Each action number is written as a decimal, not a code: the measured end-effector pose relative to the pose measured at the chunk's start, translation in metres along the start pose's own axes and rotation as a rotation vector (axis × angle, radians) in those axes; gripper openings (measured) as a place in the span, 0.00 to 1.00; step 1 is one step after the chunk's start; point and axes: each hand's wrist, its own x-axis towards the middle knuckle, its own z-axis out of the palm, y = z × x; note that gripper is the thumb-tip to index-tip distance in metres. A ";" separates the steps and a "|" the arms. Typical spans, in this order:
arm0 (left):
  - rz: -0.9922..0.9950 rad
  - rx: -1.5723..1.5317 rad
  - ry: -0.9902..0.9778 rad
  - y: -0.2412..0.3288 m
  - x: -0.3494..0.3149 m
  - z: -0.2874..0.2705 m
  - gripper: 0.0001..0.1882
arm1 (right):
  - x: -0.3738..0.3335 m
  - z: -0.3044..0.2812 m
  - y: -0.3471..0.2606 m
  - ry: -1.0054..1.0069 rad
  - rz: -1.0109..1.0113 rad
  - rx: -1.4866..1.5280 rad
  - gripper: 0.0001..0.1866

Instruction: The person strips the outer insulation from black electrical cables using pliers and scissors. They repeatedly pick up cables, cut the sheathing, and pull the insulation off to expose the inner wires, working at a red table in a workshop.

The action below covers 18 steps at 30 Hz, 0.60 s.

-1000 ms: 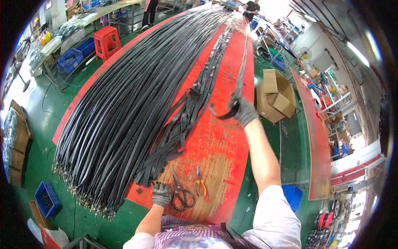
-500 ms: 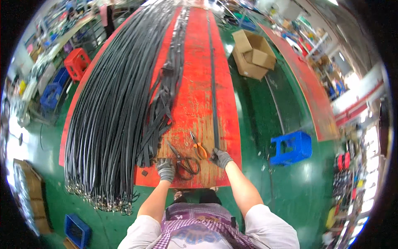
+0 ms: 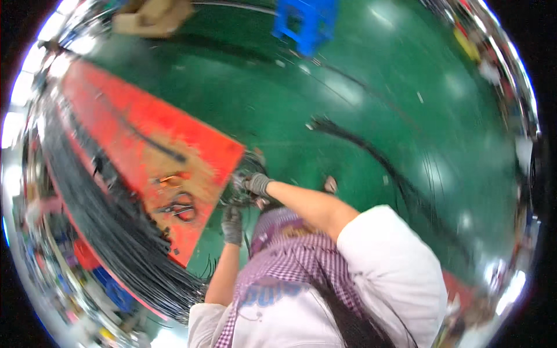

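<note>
My right hand (image 3: 256,183), in a grey glove, is closed at the near edge of the red table (image 3: 214,148), beside a dark tangle of thin things (image 3: 250,163) just off that edge. What its fingers hold is blurred. My left hand (image 3: 232,226), also gloved, is close by, lower and nearer my body; its fingers are smeared. On the worn tabletop lie scissors (image 3: 184,207) and orange-handled pliers (image 3: 174,179). A single black strap (image 3: 154,145) stretches along the table beyond them.
A wide bundle of long black straps (image 3: 110,226) covers the table's left side, its near ends hanging over the edge. A dark bundle of strands (image 3: 389,165) lies on the green floor to the right. A blue stool (image 3: 304,26) and a cardboard box (image 3: 154,20) stand farther off.
My view has swung right and down. Both hands have left the tabletop for its near edge; the right has let go of the single strap. Scissors and pliers stay on the table.
</note>
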 end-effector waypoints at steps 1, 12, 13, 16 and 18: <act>-0.114 -0.101 -0.007 0.012 -0.001 0.027 0.10 | -0.017 -0.019 0.060 0.029 -0.095 -0.374 0.16; 0.016 0.677 -0.481 0.060 -0.004 0.236 0.12 | -0.427 -0.279 0.421 0.215 0.926 -0.576 0.14; -0.054 0.594 -0.493 0.067 0.000 0.252 0.11 | -0.455 -0.291 0.444 0.085 1.014 -0.530 0.13; 0.066 0.777 -0.495 0.114 0.003 0.300 0.11 | -0.489 -0.280 0.483 0.037 1.017 -0.483 0.14; 0.065 0.761 -0.535 0.093 0.027 0.295 0.11 | -0.492 -0.267 0.499 -0.005 0.998 -0.466 0.16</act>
